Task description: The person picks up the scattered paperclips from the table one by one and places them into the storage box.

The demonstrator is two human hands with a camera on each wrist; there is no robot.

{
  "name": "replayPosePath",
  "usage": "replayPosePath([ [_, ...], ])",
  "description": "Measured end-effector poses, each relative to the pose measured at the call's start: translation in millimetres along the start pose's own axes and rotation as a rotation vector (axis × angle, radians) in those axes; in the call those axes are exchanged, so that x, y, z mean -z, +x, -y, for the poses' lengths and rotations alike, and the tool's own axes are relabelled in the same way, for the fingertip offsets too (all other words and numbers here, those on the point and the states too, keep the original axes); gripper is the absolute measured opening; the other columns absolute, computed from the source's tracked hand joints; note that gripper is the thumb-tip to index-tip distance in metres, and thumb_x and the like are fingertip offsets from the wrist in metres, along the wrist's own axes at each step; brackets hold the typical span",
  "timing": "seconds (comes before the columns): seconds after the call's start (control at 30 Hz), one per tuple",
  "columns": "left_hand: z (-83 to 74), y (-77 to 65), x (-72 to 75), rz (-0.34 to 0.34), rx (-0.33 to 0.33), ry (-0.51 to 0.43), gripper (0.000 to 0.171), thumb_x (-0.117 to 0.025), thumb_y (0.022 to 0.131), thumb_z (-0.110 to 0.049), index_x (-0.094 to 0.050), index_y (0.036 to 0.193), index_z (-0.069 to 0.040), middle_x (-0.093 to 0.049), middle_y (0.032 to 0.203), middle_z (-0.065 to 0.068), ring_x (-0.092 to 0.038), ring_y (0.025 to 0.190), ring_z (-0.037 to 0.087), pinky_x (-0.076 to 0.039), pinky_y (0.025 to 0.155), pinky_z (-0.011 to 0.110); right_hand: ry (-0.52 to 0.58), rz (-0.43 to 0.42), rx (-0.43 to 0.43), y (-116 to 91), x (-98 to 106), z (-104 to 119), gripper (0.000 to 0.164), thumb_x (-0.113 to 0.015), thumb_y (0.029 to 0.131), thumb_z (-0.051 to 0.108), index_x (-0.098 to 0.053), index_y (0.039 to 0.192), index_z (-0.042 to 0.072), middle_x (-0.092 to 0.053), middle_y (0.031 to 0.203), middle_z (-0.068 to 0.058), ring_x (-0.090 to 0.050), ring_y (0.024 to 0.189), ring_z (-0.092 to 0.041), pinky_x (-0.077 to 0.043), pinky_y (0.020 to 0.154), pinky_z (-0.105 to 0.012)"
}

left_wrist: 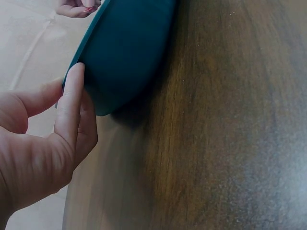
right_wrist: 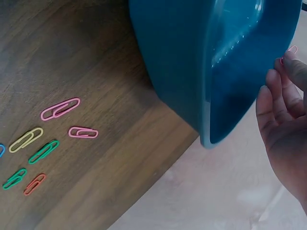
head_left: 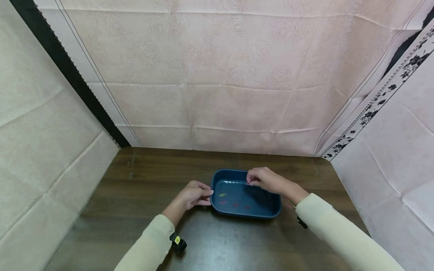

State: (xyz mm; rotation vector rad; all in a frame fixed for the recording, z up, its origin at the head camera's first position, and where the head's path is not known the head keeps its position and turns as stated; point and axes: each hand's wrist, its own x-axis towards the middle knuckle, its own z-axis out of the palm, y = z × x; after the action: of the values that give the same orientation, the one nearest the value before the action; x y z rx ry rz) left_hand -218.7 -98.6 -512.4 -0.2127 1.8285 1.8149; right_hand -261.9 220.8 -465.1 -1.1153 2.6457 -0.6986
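A dark blue rectangular tray (head_left: 245, 213) stands on the wooden table. My left hand (head_left: 196, 195) grips its left end, thumb at the rim; in the left wrist view the fingers of this hand (left_wrist: 53, 129) lie against the outer wall. Over the tray's far right part, my right hand (head_left: 266, 180) pinches a small pink paper clip (right_wrist: 293, 49) between thumb and fingertip. Inside the tray lie a yellow paper clip (head_left: 222, 195), a pink one (head_left: 223, 202) and two reddish ones (head_left: 246, 207) along the near side.
Loose paper clips lie on the table right of the tray, partly hidden by the right forearm in the head view: two pink (right_wrist: 61, 109), a yellow (right_wrist: 26, 139), two green (right_wrist: 43, 151), an orange (right_wrist: 34, 184) and a blue one at the frame edge. Cloth walls (head_left: 217, 105) enclose the table (head_left: 145, 226).
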Motion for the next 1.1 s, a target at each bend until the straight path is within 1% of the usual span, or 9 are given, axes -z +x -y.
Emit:
replayPosePath([
  [0.23, -1.5, -1.2, -0.5, -0.005, 0.008, -0.001, 0.03, -0.068, 0.1, -0.008, -0.061, 0.123, 0.009, -0.067, 0.096, 0.017, -0.069, 0.076, 0.018, -0.066, 0.077, 0.035, -0.005, 0.036, 0.014, 8, -5, 6, 0.005, -0.068, 0.1, 0.013, -0.068, 0.095, 0.012, -0.065, 0.094, 0.005, -0.057, 0.081, -0.008, -0.056, 0.071, -0.021],
  [0.47, -2.1, -0.1, -0.5, -0.011, 0.016, 0.002, 0.03, -0.068, 0.1, -0.008, -0.061, 0.124, 0.008, -0.067, 0.098, 0.017, -0.069, 0.078, 0.018, -0.066, 0.077, 0.035, 0.019, 0.093, -0.003, 17, -10, 12, 0.006, -0.069, 0.099, 0.009, -0.067, 0.095, 0.013, -0.065, 0.093, 0.003, -0.058, 0.081, -0.009, -0.056, 0.071, -0.019],
  [0.63, -2.1, -0.3, -0.9, -0.006, 0.012, 0.003, 0.029, -0.068, 0.1, -0.008, -0.061, 0.124, 0.008, -0.067, 0.098, 0.017, -0.069, 0.078, 0.018, -0.066, 0.077, 0.035, 0.007, 0.131, 0.013, 22, -11, 18, 0.006, -0.069, 0.099, 0.006, -0.067, 0.095, 0.011, -0.065, 0.088, 0.001, -0.056, 0.077, -0.008, -0.055, 0.069, -0.02],
  [0.8, -2.1, -0.2, -1.0, -0.008, 0.012, 0.003, 0.029, -0.068, 0.1, -0.008, -0.061, 0.123, 0.008, -0.067, 0.097, 0.017, -0.069, 0.078, 0.018, -0.066, 0.077, 0.035, -0.023, 0.181, 0.008, 29, -17, 20, 0.007, -0.069, 0.099, 0.009, -0.066, 0.094, 0.012, -0.064, 0.085, 0.003, -0.054, 0.073, -0.006, -0.053, 0.066, -0.019],
  [0.93, -1.8, -0.5, -0.9, -0.01, 0.013, 0.004, 0.029, -0.068, 0.1, -0.008, -0.061, 0.123, 0.008, -0.067, 0.096, 0.017, -0.069, 0.077, 0.018, -0.066, 0.077, 0.035, -0.046, 0.214, 0.008, 34, -24, 18, 0.006, -0.069, 0.099, 0.01, -0.067, 0.094, 0.012, -0.066, 0.086, 0.002, -0.054, 0.072, -0.006, -0.053, 0.066, -0.019],
  [1.1, -1.0, -0.3, -0.5, -0.003, 0.009, 0.009, 0.029, -0.067, 0.1, -0.009, -0.062, 0.123, 0.008, -0.067, 0.096, 0.017, -0.069, 0.078, 0.018, -0.066, 0.077, 0.035, -0.03, 0.247, -0.016, 39, -28, 19, 0.006, -0.069, 0.1, 0.01, -0.068, 0.094, 0.013, -0.068, 0.089, 0.004, -0.056, 0.074, -0.006, -0.055, 0.07, -0.019],
])
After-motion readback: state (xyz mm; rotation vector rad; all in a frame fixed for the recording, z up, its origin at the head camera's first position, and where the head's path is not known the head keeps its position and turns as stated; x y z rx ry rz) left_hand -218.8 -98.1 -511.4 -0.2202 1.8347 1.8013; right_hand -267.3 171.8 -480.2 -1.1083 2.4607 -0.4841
